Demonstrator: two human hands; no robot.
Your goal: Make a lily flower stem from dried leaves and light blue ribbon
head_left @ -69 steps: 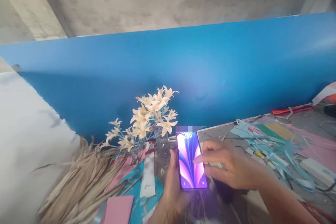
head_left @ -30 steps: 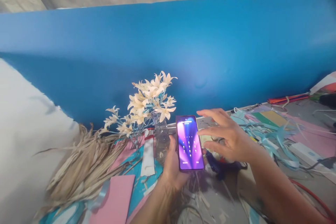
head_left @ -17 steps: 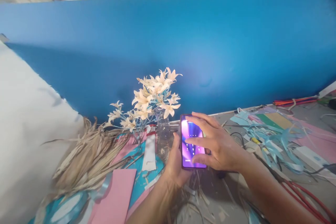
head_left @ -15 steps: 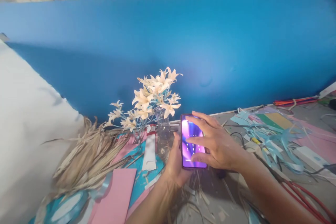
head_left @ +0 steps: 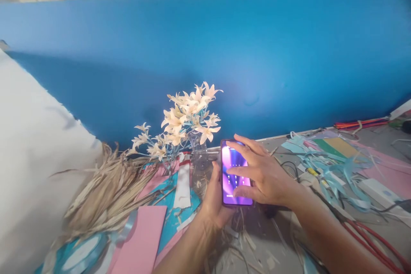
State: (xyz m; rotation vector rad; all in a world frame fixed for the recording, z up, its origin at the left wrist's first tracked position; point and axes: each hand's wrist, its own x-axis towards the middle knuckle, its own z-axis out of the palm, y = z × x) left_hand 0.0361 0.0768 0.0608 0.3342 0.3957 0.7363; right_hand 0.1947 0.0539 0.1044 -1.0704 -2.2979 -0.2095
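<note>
My left hand [head_left: 213, 199] is wrapped round a phone [head_left: 231, 188] with a glowing purple screen, holding it upright above the table. My right hand [head_left: 261, 175] hovers over the screen with fingers spread, and a fingertip rests on the lit keypad. Just left of the phone stands a clear vase [head_left: 199, 160] with cream paper flowers [head_left: 188, 117].
A blue sheet [head_left: 257, 64] rises behind the table. Dry straw [head_left: 105, 190], pink paper [head_left: 141, 239] and a tape roll [head_left: 80, 252] lie at left. Blue ribbon scraps [head_left: 330, 171], coloured papers, a white box [head_left: 379, 192] and red cables [head_left: 375, 239] clutter the right.
My right hand came down from beside the phone onto its screen. The screen went from wallpaper to a keypad. The view tilted down slightly.
</note>
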